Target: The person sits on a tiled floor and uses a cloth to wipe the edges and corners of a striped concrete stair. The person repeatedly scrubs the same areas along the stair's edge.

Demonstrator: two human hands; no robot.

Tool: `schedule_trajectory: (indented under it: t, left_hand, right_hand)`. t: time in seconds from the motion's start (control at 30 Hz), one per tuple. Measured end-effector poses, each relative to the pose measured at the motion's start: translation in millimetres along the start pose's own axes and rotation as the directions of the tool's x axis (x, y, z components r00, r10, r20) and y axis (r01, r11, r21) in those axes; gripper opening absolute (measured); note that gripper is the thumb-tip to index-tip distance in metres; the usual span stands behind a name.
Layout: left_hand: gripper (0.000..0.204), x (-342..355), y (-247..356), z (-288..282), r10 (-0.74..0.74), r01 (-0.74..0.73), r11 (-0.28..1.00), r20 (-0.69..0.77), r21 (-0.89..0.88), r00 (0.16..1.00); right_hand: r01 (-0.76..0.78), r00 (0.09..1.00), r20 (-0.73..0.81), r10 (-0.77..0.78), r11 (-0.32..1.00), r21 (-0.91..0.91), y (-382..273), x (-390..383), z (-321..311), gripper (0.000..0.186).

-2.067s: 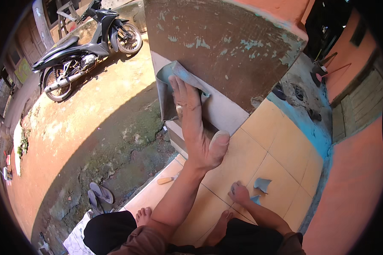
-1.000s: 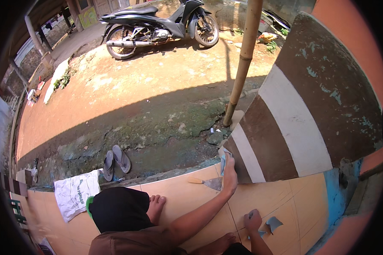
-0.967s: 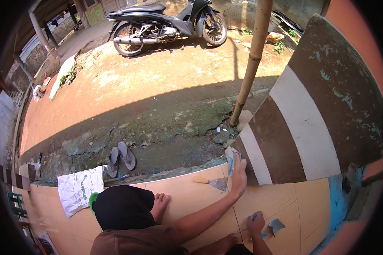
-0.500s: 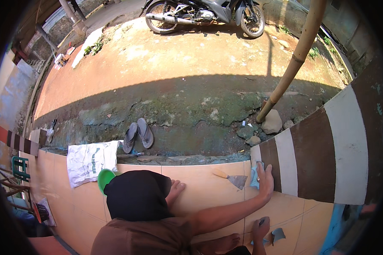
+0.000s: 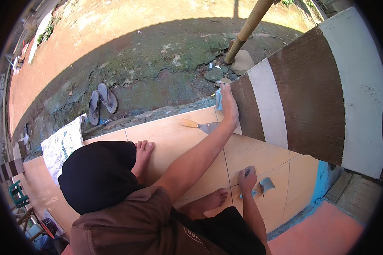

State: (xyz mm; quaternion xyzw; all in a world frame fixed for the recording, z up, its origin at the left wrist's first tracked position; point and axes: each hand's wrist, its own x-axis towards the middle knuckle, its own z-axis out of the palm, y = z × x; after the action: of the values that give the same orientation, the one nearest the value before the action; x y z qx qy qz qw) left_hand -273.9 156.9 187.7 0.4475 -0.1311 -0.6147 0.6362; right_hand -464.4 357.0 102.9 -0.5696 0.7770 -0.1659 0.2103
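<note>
Hands, two: the left was closed over one blue-grey sheet at the end of one striped wall, finger bend unclear; the right was a loose fist at the tiled floor, contents, if any, not discernible. Also on the tiles were two scraps beside the right and one scraper near the left wrist; beyond their edge lay two sandals.

The left hand reaches out on a nearly straight arm; the right hand is curled.
</note>
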Motion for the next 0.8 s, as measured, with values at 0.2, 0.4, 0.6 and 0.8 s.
schedule_trajectory:
  t: [0.2, 0.4, 0.6, 0.8]
  left_hand:
    - [0.069, -33, -37, 13, 0.218, -0.212, 0.958, -0.011, 0.192, 0.976]
    - [0.064, 28, -21, -20, -0.014, 0.025, 0.993, -0.094, 0.115, 0.996]
    - [0.060, -7, -55, -7, 0.180, -0.141, 0.941, -0.102, 0.307, 0.978]
    - [0.058, -6, -47, -14, 0.124, -0.071, 0.944, -0.147, 0.323, 0.981]
  right_hand:
    - [0.048, 0.999, -0.019, -0.049, 0.999, -0.014, 16, -10, 2, 0.012]
    - [-0.002, 0.999, 0.038, 0.002, 1.000, -0.004, 1, -4, -2, 0.011]
    - [0.063, 0.997, -0.045, -0.063, 0.998, 0.007, 11, -1, 7, 0.010]
    - [0.013, 0.999, 0.050, -0.014, 1.000, 0.022, 2, -4, -2, 0.010]
